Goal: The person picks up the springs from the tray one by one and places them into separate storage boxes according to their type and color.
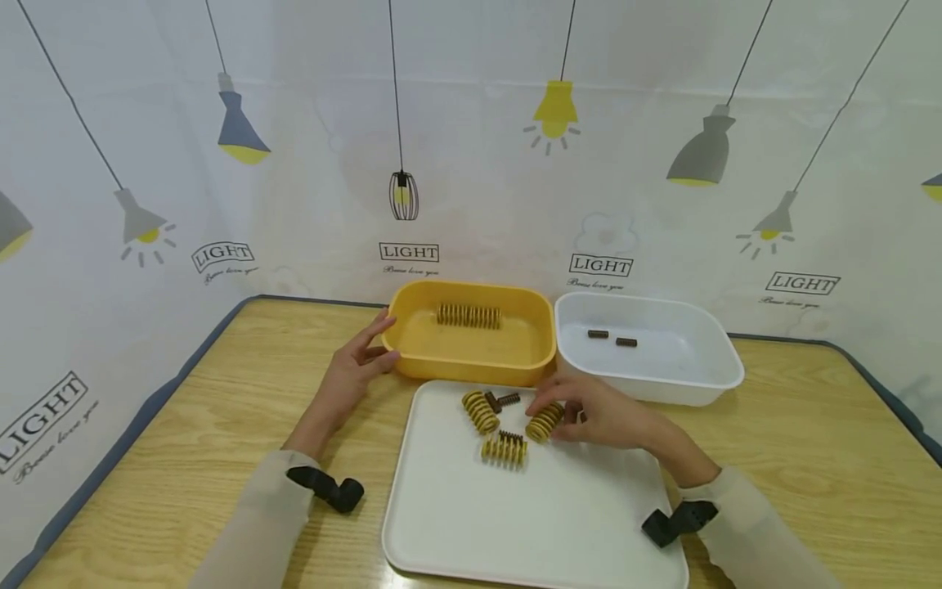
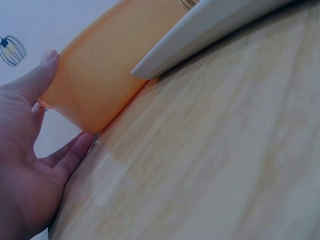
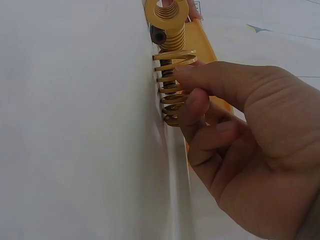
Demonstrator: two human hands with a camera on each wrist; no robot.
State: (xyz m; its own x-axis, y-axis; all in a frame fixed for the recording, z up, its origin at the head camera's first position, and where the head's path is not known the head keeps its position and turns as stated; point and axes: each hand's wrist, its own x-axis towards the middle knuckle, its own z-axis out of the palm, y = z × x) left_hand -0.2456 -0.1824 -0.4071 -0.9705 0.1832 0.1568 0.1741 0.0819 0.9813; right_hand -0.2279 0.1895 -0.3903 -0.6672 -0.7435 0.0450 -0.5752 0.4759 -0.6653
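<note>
My right hand [image 1: 599, 413] pinches a thick yellow coil spring [image 1: 545, 422] between thumb and fingers at the white tray [image 1: 530, 523]. Beside it on the tray lie two more yellow springs, one tilted [image 1: 481, 411] and one lying crosswise [image 1: 504, 451]. Several small dark springs [image 1: 509, 399] are among them. With fingers spread, my left hand [image 1: 352, 372] touches the left end of the yellow bin [image 1: 471, 366]. The left wrist view shows its fingers against the bin's wall [image 2: 100, 85]. In the right wrist view, the fingertips partly cover the pinched spring [image 3: 172, 92].
Yellow springs [image 1: 468, 316] lie end to end inside the yellow bin. A white bin [image 1: 648, 380] adjoins it on the right, with two small dark springs [image 1: 626, 343] inside. Behind both bins rises a lamp-printed curtain [image 1: 478, 188]. The tray and bins stand on a wooden table [image 1: 795, 458].
</note>
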